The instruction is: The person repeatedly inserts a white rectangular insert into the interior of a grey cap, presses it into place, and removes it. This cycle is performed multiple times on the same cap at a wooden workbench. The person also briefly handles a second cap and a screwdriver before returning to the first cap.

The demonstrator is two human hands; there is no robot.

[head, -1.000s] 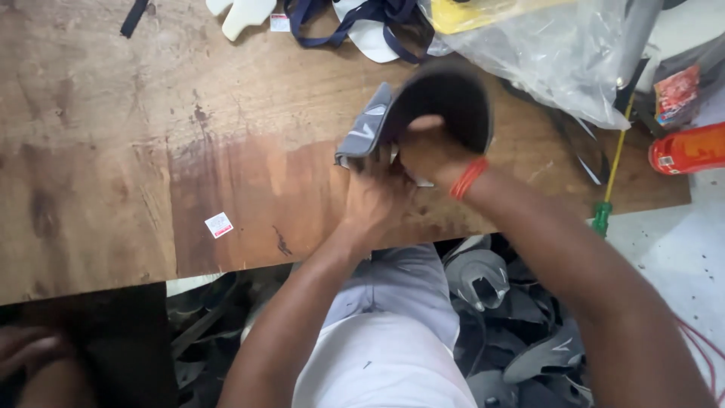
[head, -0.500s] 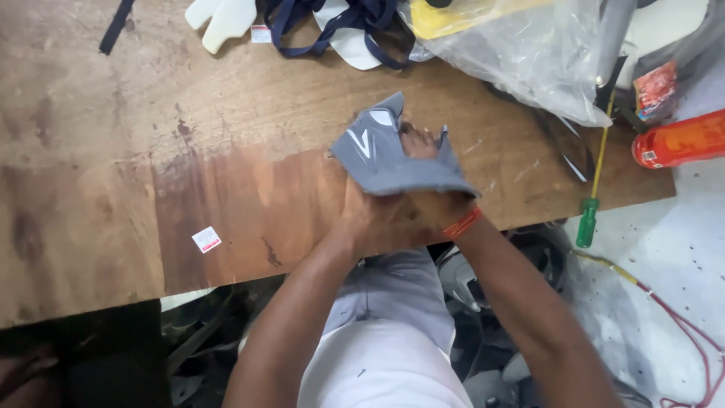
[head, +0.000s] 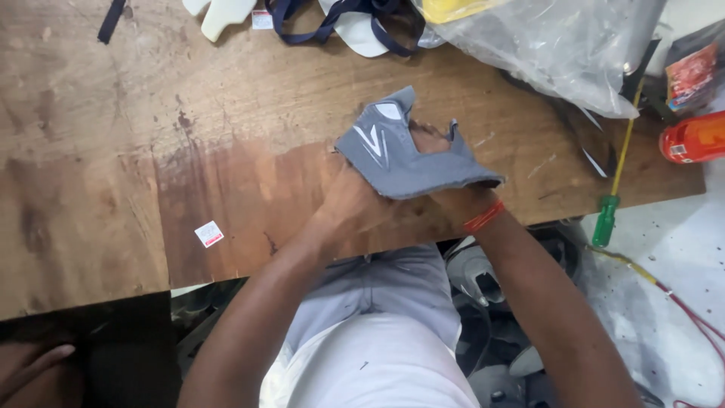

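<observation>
Both hands are gripping a grey shoe upper point(head: 404, 155) just above the near edge of the wooden tabletop point(head: 113, 174). The left hand point(head: 351, 204) is closing on the piece's lower left side, while the right hand point(head: 445, 193), wearing an orange wristband point(head: 483, 217), is reaching underneath and inside it, mostly hidden by the fabric. A white striped mark is showing on the upper's left face. A green-handled screwdriver point(head: 615, 189) is lying near the tabletop's right edge, a clear plastic bag point(head: 544, 45) is sitting at the far right, and navy straps point(head: 332, 19) are lying along the far edge. A small white sticker point(head: 209, 233) is sitting well apart to the left
</observation>
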